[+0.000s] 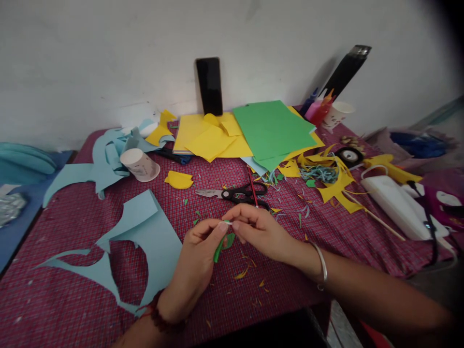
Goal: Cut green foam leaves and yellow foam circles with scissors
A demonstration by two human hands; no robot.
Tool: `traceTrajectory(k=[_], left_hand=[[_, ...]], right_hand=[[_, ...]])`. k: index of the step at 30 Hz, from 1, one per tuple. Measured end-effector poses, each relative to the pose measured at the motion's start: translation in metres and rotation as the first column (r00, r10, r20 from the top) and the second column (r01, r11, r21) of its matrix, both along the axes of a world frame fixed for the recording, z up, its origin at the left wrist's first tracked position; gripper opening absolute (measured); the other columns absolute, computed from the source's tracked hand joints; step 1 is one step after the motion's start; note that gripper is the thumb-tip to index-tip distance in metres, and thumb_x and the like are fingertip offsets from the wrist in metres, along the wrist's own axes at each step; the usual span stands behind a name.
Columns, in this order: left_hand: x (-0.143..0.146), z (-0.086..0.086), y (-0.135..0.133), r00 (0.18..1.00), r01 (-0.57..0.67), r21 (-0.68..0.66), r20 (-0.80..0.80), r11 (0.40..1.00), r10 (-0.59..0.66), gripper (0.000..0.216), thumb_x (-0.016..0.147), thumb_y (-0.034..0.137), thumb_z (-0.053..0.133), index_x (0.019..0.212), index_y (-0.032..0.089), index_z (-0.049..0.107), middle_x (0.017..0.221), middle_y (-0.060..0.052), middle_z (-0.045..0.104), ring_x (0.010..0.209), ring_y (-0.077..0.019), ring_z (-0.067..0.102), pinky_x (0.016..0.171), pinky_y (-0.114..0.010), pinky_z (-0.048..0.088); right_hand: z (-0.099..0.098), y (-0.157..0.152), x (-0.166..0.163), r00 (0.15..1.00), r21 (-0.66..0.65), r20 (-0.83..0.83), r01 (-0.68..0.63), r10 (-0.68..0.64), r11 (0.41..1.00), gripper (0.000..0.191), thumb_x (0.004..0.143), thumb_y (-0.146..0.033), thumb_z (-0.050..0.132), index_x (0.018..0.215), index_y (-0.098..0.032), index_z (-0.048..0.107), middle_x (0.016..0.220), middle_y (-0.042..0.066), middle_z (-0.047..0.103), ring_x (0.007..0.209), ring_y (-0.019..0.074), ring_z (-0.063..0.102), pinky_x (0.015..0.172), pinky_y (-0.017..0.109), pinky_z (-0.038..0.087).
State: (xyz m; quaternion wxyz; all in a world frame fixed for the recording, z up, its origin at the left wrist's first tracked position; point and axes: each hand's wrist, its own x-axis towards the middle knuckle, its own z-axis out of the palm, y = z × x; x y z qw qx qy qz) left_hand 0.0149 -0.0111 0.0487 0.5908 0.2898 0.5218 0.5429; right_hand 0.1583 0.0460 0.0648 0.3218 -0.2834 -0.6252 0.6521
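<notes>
My left hand (197, 253) and my right hand (259, 232) meet over the red checked tablecloth (72, 299), fingertips pinched together on a small green paper piece (222, 244). The green piece hangs down between the two hands, and a pale tip of it shows where the fingers touch. A metal bangle sits on my right wrist and a bead bracelet on my left. Black-handled scissors (235, 194) lie just beyond the hands, blades pointing left.
Cut light-blue paper (152, 232) lies at the left with a tipped paper cup (139, 165). Yellow sheets (208, 137) and green sheets (271, 128) are stacked at the back below a black phone (209, 86). A glue gun (389, 166), tape roll (348, 155) and scraps sit at right.
</notes>
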Motion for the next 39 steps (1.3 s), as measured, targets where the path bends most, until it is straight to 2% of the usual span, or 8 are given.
traceTrajectory(k=[5, 12, 19, 24, 26, 30, 34, 39], left_hand=[[-0.001, -0.002, -0.002, 1.000, 0.028, 0.019, 0.005, 0.999, -0.029, 0.009, 0.077, 0.027, 0.071, 0.074, 0.019, 0.070, 0.062, 0.004, 0.061, 0.060, -0.0076, 0.050, 0.058, -0.019, 0.038], [0.001, -0.006, -0.001, 1.000, -0.010, 0.026, -0.003, 1.000, 0.010, 0.007, 0.076, 0.026, 0.071, 0.075, 0.019, 0.071, 0.067, 0.003, 0.064, 0.064, -0.0087, 0.052, 0.063, -0.020, 0.041], [0.000, -0.004, -0.001, 0.996, -0.036, 0.025, -0.086, 0.999, 0.038, 0.007, 0.075, 0.027, 0.072, 0.075, 0.019, 0.072, 0.065, 0.003, 0.065, 0.061, -0.0086, 0.052, 0.060, -0.020, 0.041], [-0.001, 0.000, 0.001, 0.994, -0.026, 0.001, -0.103, 1.000, 0.026, 0.007, 0.074, 0.025, 0.072, 0.071, 0.019, 0.071, 0.061, 0.004, 0.063, 0.057, -0.0078, 0.049, 0.057, -0.020, 0.040], [0.000, 0.002, 0.001, 0.999, 0.002, 0.001, -0.049, 1.000, -0.002, 0.007, 0.075, 0.025, 0.071, 0.072, 0.018, 0.070, 0.063, 0.003, 0.064, 0.059, -0.0085, 0.052, 0.059, -0.020, 0.042], [0.003, 0.006, 0.001, 0.984, 0.110, -0.032, 0.146, 0.993, -0.104, 0.013, 0.074, 0.025, 0.072, 0.068, 0.017, 0.066, 0.061, 0.001, 0.064, 0.056, -0.0092, 0.054, 0.057, -0.021, 0.043], [0.002, 0.007, -0.001, 0.905, 0.212, -0.089, 0.393, 0.973, -0.161, 0.011, 0.072, 0.024, 0.076, 0.072, 0.016, 0.068, 0.055, 0.003, 0.061, 0.048, -0.0061, 0.051, 0.049, -0.017, 0.041], [0.001, 0.005, -0.002, 0.844, 0.252, -0.104, 0.509, 0.962, -0.167, 0.017, 0.070, 0.023, 0.079, 0.083, 0.015, 0.071, 0.052, 0.003, 0.061, 0.045, -0.0056, 0.051, 0.046, -0.016, 0.041]], right_hand=[[0.000, 0.001, 0.000, 0.999, 0.017, 0.013, 0.044, -0.044, 0.999, 0.011, 0.084, -0.017, 0.048, 0.088, -0.017, 0.058, 0.062, -0.005, 0.053, 0.052, 0.0078, 0.047, 0.049, 0.022, 0.035], [-0.007, -0.001, 0.002, 1.000, -0.065, -0.027, -0.001, -0.001, 0.998, 0.024, 0.086, -0.019, 0.049, 0.110, -0.017, 0.053, 0.057, -0.008, 0.047, 0.052, 0.0089, 0.045, 0.052, 0.023, 0.036], [-0.004, -0.001, 0.000, 0.999, -0.115, 0.011, 0.045, -0.045, 0.992, 0.007, 0.083, -0.021, 0.053, 0.087, -0.017, 0.055, 0.056, -0.007, 0.048, 0.047, 0.0076, 0.043, 0.047, 0.022, 0.033], [-0.005, 0.004, 0.003, 0.996, -0.202, -0.041, 0.063, -0.073, 0.977, 0.013, 0.087, -0.024, 0.050, 0.094, -0.016, 0.056, 0.055, -0.007, 0.050, 0.045, 0.0068, 0.040, 0.045, 0.022, 0.030], [-0.006, 0.006, 0.005, 0.994, -0.270, -0.079, 0.047, -0.070, 0.962, 0.012, 0.090, -0.027, 0.049, 0.094, -0.017, 0.054, 0.059, -0.005, 0.055, 0.046, 0.0066, 0.042, 0.045, 0.021, 0.031], [-0.005, 0.008, 0.007, 0.994, -0.327, -0.113, -0.034, -0.003, 0.944, 0.012, 0.088, -0.028, 0.056, 0.089, -0.017, 0.054, 0.057, -0.008, 0.049, 0.045, 0.0050, 0.040, 0.045, 0.020, 0.032], [-0.001, 0.005, 0.007, 0.970, -0.340, -0.176, -0.217, 0.165, 0.915, 0.025, 0.081, -0.028, 0.065, 0.102, -0.014, 0.058, 0.070, -0.002, 0.062, 0.059, 0.0097, 0.059, 0.058, 0.024, 0.045], [-0.003, 0.003, 0.006, 0.967, -0.380, -0.207, -0.222, 0.152, 0.898, 0.023, 0.078, -0.032, 0.070, 0.090, -0.016, 0.060, 0.067, -0.002, 0.067, 0.062, 0.0123, 0.065, 0.062, 0.026, 0.049]])
